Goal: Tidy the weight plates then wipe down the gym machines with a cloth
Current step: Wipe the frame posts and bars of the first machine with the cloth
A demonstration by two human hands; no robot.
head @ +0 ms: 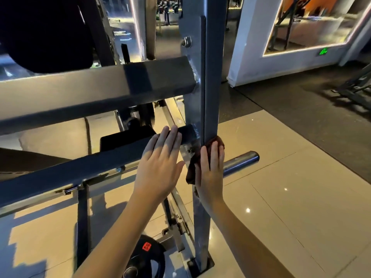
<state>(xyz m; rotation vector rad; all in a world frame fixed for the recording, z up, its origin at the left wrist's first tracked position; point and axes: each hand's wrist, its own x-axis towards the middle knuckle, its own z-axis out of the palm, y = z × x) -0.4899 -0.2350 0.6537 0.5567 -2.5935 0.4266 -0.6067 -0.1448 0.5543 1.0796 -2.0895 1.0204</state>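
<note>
Landmark: the machine's grey upright post (213,87), bolted to the tiled floor (291,197).

Right hand (210,173): flat, fingers straight and close together, pressing a dark reddish-brown cloth (191,167) against the near face of the post, low down. The cloth shows above the fingertips and hangs in a fold on the left side of the palm. It is sandwiched between hand and post.

Left hand (160,167): also flat, fingers straight and slightly spread, lying on the lower crossbar (80,169) just left of the post, where the bar meets it. It holds nothing.

A chrome peg (241,161) sticks out to the right of the post, level with the right hand, bare. A thicker upper crossbar (90,93) joins the post higher up on the left. A black pad (46,33) sits well left of the post, above that bar.

One black weight plate (148,255) lies at the foot of the post, to its left, among the base rails; its red label reads 10 KG. I cannot tell whether it lies on the floor or on the frame.

Right of the post and further off: dark matting (301,101), then a white wall (251,47) with a small green sign (323,51).
</note>
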